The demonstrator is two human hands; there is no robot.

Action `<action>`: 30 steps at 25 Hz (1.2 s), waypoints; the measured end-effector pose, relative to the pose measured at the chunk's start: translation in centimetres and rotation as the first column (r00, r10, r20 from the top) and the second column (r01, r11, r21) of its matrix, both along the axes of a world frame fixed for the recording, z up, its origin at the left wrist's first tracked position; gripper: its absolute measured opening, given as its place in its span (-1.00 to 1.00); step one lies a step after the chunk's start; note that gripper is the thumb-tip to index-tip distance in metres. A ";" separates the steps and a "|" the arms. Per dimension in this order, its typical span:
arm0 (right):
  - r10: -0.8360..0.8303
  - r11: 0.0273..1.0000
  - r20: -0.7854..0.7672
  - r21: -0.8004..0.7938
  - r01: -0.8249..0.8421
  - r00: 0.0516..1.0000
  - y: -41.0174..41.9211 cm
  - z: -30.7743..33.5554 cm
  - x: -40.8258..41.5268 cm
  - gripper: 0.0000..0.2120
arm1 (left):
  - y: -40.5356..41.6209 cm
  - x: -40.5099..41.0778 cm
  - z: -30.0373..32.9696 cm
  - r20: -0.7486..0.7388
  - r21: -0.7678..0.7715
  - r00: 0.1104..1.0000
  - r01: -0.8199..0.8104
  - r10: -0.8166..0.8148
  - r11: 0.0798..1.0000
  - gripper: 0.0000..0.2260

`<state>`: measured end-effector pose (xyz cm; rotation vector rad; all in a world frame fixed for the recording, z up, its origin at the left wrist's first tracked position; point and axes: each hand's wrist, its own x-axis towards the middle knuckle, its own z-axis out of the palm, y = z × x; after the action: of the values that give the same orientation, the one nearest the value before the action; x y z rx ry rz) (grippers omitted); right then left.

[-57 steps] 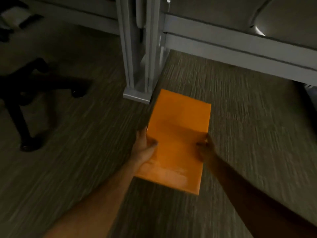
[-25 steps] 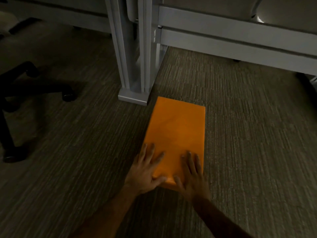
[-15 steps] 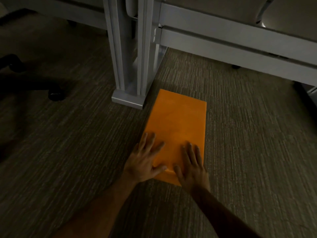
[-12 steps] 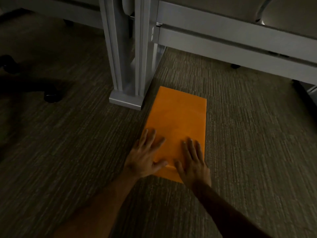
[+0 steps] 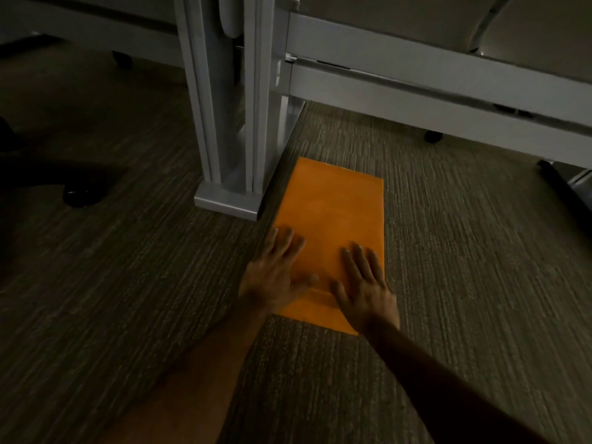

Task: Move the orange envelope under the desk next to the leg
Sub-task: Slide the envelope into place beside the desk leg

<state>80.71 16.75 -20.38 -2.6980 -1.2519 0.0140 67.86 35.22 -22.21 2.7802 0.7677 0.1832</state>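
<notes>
The orange envelope (image 5: pixel 333 216) lies flat on the carpet, its left edge right beside the foot of the grey desk leg (image 5: pixel 229 133). My left hand (image 5: pixel 275 274) rests palm down on the envelope's near left part, fingers spread. My right hand (image 5: pixel 365 286) presses flat on its near right part, fingers spread too. Neither hand grips the envelope. The near edge of the envelope shows between and below my wrists.
A grey crossbar of the desk frame (image 5: pixel 432 91) runs to the right behind the envelope. A black chair base with a caster (image 5: pixel 80 193) stands at the left. Another dark caster (image 5: pixel 432 136) sits under the crossbar. Carpet (image 5: pixel 480 267) lies all around.
The envelope went from held in both hands above the floor to lying flat. Since then it has slid a little forward along the desk leg under my flat palms.
</notes>
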 end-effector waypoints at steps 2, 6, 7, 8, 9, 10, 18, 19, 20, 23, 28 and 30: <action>-0.005 1.000 -0.015 0.018 0.005 1.000 0.0 0.0 0.1 -0.28 | -0.2 0.2 0.0 0.025 -0.053 0.997 -0.069 0.070 0.996 -0.22; -0.070 0.992 -0.116 0.098 0.082 0.991 -0.1 -0.1 0.3 -0.25 | -0.9 0.6 -0.1 0.065 -0.234 0.960 -0.250 0.272 0.939 -0.15; -0.106 0.984 -0.152 0.125 0.125 0.983 -0.2 -0.2 0.3 -0.21 | -1.1 0.6 -0.1 0.082 -0.289 0.937 -0.303 0.339 0.908 -0.13; -0.154 0.971 -0.197 0.149 0.185 0.968 -0.2 -0.4 0.3 -0.16 | -1.3 0.6 -0.2 0.096 -0.332 0.913 -0.345 0.396 0.878 -0.11; -0.215 0.950 -0.265 0.164 0.264 0.940 -0.2 -0.5 0.2 -0.11 | -1.4 0.6 -0.1 0.099 -0.366 0.895 -0.373 0.435 0.853 -0.09; -0.278 0.919 -0.360 0.170 0.355 0.891 -0.1 -0.5 0.3 -0.04 | -1.4 0.6 0.0 0.090 -0.395 0.885 -0.388 0.456 0.832 -0.09; -0.303 0.865 -0.715 0.071 0.497 0.631 -0.7 1.3 1.0 0.13 | -1.0 -0.3 1.8 0.042 -0.609 0.891 -0.336 0.453 0.718 0.00; -0.281 0.866 -0.758 0.064 0.495 0.589 -0.8 1.6 1.1 0.13 | -0.8 -0.5 2.0 0.040 -0.646 0.896 -0.315 0.443 0.695 0.02; -0.259 0.862 -0.802 0.060 0.504 0.538 -0.9 1.9 1.2 0.14 | -0.4 -0.7 2.3 0.037 -0.689 0.905 -0.285 0.425 0.666 0.03; -0.196 0.865 -0.851 0.085 0.495 0.488 -1.2 2.0 1.4 0.22 | 0.6 -1.4 2.9 0.012 -0.791 0.935 -0.208 0.356 0.575 0.06; -0.140 0.870 -0.850 0.139 0.473 0.508 -1.4 0.8 1.7 0.17 | 1.0 -1.5 2.4 0.063 -0.829 0.937 -0.143 0.343 0.541 0.11; -0.149 0.865 -0.846 0.140 0.483 0.512 -1.2 0.6 1.8 0.13 | 1.2 -1.3 2.2 0.088 -0.832 0.936 -0.119 0.340 0.541 0.10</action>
<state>82.53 15.53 -19.77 -2.0702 -0.3776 0.8133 66.51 36.41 -20.05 1.7117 0.8653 0.1523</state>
